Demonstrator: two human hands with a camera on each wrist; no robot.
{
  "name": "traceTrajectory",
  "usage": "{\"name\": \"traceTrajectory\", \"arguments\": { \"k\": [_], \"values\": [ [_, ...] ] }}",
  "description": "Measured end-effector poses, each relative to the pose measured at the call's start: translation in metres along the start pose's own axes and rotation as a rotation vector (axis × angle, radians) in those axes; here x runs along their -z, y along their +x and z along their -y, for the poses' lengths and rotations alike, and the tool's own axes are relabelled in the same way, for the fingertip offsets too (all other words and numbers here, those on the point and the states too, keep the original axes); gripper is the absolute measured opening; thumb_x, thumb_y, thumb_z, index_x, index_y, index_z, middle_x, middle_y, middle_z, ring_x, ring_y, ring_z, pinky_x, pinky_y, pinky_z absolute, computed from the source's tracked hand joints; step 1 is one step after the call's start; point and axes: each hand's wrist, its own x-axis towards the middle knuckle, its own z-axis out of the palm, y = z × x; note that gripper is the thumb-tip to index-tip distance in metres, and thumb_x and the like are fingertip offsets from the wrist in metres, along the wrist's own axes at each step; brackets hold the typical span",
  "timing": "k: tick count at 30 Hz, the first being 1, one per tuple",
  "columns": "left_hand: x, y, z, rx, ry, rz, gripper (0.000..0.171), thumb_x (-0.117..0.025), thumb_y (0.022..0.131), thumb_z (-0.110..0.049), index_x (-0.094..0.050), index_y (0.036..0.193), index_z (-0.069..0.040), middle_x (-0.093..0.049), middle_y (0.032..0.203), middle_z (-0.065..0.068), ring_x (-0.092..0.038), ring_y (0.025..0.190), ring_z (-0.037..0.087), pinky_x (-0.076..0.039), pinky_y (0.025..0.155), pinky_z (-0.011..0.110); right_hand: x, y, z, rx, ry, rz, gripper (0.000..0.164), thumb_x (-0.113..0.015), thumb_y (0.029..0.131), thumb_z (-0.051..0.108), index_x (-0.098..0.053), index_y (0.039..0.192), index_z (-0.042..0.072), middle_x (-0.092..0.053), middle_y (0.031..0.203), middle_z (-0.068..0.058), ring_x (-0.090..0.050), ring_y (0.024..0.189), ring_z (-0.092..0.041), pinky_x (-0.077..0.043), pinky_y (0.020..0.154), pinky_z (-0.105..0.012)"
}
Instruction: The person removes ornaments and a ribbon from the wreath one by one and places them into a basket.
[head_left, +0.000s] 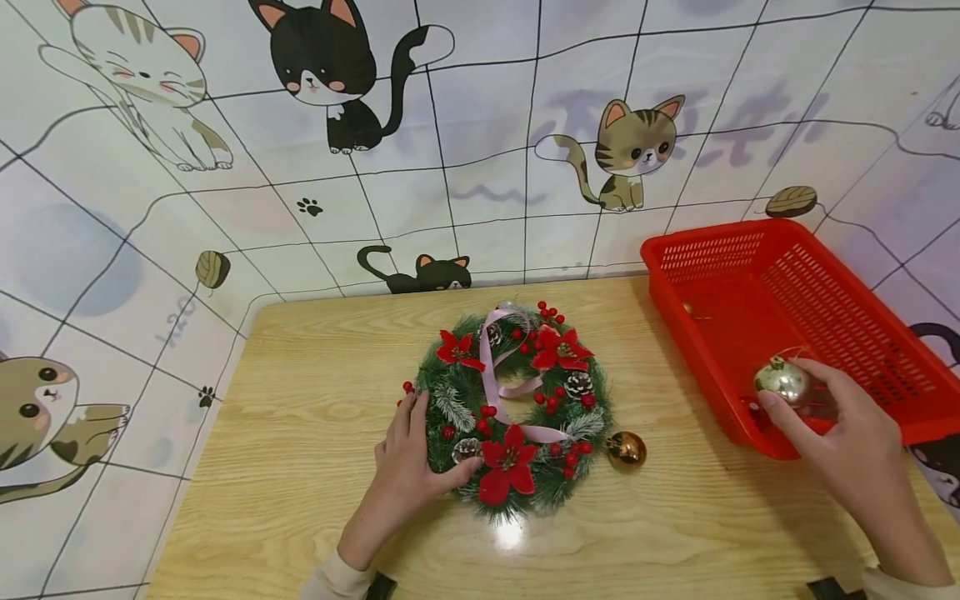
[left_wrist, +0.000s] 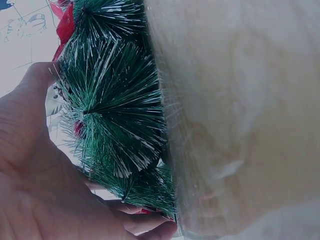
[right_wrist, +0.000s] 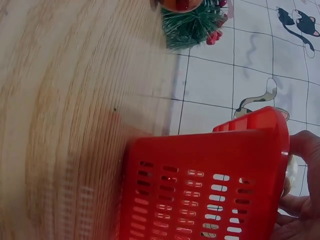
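Observation:
A green Christmas wreath (head_left: pixel 453 407) with red poinsettias, berries, pinecones and a pink ribbon (head_left: pixel 489 367) lies on the table. My left hand (head_left: pixel 405 462) holds its left edge, thumb over the top near a pinecone (head_left: pixel 467 451) and fingers along the outer side; the left wrist view shows the needles (left_wrist: pixel 115 107) between thumb and fingers. Over the near end of the red basket (head_left: pixel 693 367), my right hand (head_left: pixel 858 446) pinches a shiny pale gold Christmas ball (head_left: pixel 782 381) between thumb and fingers. In the right wrist view the basket's wall (right_wrist: pixel 210 155) mostly hides that ball.
A copper-coloured ball (head_left: pixel 627 450) sits on the wooden table (head_left: pixel 315 375) against the wreath's right side. Inside the basket lies a small gold item (head_left: pixel 687 307) near the far left. Behind the table rises a cat-printed wall covering (head_left: pixel 487 125).

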Motion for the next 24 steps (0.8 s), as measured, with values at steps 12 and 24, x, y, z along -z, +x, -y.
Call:
{"name": "traceTrajectory", "arguments": {
  "k": [12,24],
  "values": [
    [0.001,0.0,0.001,0.002,0.001,0.009,0.121,-0.082,0.085,-0.069,-0.026,0.171,-0.005,-0.022,0.174,0.026,-0.03,0.154,0.055,-0.028,0.108,0.082,-0.001,0.003,-0.007,-0.027,-0.074,0.027,0.072,-0.086,0.097,0.03,-0.055,0.151,-0.006,-0.063,0.129,-0.036,-0.063,0.104,-0.052,-0.028,0.07,0.002],
    [-0.001,0.002,0.0,0.002,-0.005,0.028,0.121,-0.081,0.086,-0.068,-0.024,0.172,-0.005,-0.02,0.175,0.026,-0.029,0.155,0.055,-0.027,0.109,0.08,0.005,0.009,-0.014,-0.033,-0.122,0.062,0.073,-0.085,0.097,0.034,-0.055,0.149,-0.007,-0.06,0.131,-0.036,-0.059,0.106,-0.052,-0.029,0.069,-0.005]
  ]
}}
